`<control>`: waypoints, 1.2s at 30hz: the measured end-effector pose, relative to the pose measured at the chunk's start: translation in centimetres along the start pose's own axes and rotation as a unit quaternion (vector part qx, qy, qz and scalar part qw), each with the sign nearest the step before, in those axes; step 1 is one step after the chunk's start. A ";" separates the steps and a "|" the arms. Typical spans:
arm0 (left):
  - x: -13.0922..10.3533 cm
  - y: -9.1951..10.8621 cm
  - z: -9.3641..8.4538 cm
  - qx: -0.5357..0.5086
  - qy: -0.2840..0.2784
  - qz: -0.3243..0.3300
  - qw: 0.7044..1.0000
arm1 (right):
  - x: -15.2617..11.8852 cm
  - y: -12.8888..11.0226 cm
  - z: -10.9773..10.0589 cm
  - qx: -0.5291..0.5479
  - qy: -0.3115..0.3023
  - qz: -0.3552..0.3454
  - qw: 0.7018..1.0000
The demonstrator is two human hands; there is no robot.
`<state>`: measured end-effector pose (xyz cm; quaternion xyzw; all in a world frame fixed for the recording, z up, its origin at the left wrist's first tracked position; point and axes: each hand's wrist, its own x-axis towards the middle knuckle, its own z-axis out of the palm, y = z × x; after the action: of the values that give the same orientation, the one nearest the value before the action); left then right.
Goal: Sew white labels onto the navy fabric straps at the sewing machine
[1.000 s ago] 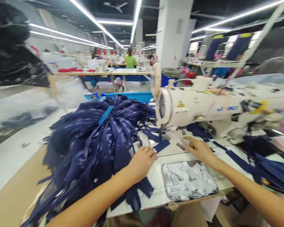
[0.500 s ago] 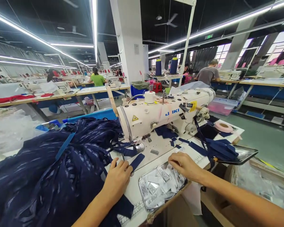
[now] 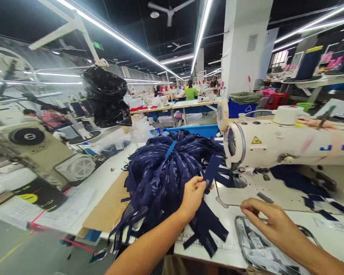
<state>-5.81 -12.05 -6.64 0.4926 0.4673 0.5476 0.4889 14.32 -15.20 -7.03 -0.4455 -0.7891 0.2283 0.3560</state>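
Note:
Pinched in my left hand (image 3: 193, 194) is a navy fabric strip (image 3: 213, 168), raised beside the large heap of navy strips (image 3: 160, 164), which a light blue band ties together. My right hand (image 3: 271, 221) hovers over the metal tray of white labels (image 3: 256, 244), thumb and fingertips close together; whether anything small is between them is hidden. To the right stands the white sewing machine (image 3: 263, 143), with navy fabric lying by its needle plate (image 3: 240, 181).
Navy scraps (image 3: 318, 202) lie on the machine bed at the right. A black plastic bag (image 3: 106, 95) hangs at the left, near another sewing machine (image 3: 43, 149). Brown cardboard (image 3: 107, 206) lies on the table's left part. People sit at tables farther back.
The view has swung left, bringing the black bag and second machine into sight. My left hand has lifted the navy strip off the table toward the heap. My right hand is still by the label tray.

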 end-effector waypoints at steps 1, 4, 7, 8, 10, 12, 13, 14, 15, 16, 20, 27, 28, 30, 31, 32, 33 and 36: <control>-0.1 0.1 0.0 -0.029 0.005 -0.010 1.000 | 1.0 -0.5 0.7 0.026 -0.001 0.013 1.000; -0.3 0.2 0.1 -0.070 0.017 -0.014 0.997 | 3.9 -1.8 2.6 0.104 0.014 0.062 0.993; -0.4 0.2 0.2 -0.095 0.016 -0.006 0.995 | 6.1 -2.5 4.0 0.166 0.040 0.095 0.981; -0.4 0.1 0.2 -0.101 0.015 -0.003 0.995 | 6.6 -2.7 4.4 0.181 0.046 0.099 0.977; -0.5 0.0 0.2 -0.109 0.015 0.004 0.994 | 7.3 -2.7 5.1 0.205 0.057 0.099 0.972; -0.5 -0.1 0.2 -0.115 0.022 0.010 0.993 | 7.8 -2.6 5.7 0.222 0.076 0.098 0.967; -0.6 -0.1 0.2 -0.116 0.027 0.012 0.993 | 7.9 -2.5 5.9 0.228 0.086 0.095 0.965; -0.7 0.0 0.2 -0.116 0.031 0.015 0.993 | 8.0 -2.4 6.1 0.232 0.095 0.091 0.964; -0.7 0.0 0.2 -0.113 0.035 0.019 0.993 | 8.1 -2.3 6.3 0.234 0.100 0.088 0.963; -0.7 0.1 0.2 -0.109 0.039 0.024 0.993 | 8.1 -2.3 6.5 0.237 0.103 0.086 0.962; -0.8 0.2 0.1 -0.082 0.041 0.050 0.995 | 8.3 -2.4 6.6 0.252 0.098 0.090 0.959; -0.8 -0.2 -0.2 -0.036 0.020 0.086 0.995 | 8.2 -2.9 6.0 0.257 0.076 0.103 0.958; -0.8 -0.3 -0.2 -0.037 0.015 0.083 0.996 | 8.2 -2.9 5.9 0.260 0.075 0.103 0.957; -0.7 -0.5 -0.2 -0.047 0.004 0.070 0.996 | 8.0 -2.9 5.8 0.261 0.079 0.099 0.957; -0.6 -0.6 -0.2 -0.055 -0.003 0.062 0.997 | 8.0 -2.9 5.8 0.262 0.080 0.096 0.957; -0.5 -0.8 -0.3 -0.063 -0.008 0.053 0.997 | 7.9 -2.9 5.7 0.263 0.081 0.094 0.957; -0.5 -1.0 -0.3 -0.071 -0.009 0.044 0.996 | 7.9 -2.9 5.7 0.265 0.082 0.094 0.956; -0.2 -1.3 -0.4 -0.089 0.002 0.019 0.996 | 7.9 -3.1 5.9 0.266 0.080 0.098 0.956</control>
<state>-6.08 -12.16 -7.94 0.4551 0.4084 0.5968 0.5196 5.41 -10.12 -5.89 -0.4268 -0.6211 0.4272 0.4996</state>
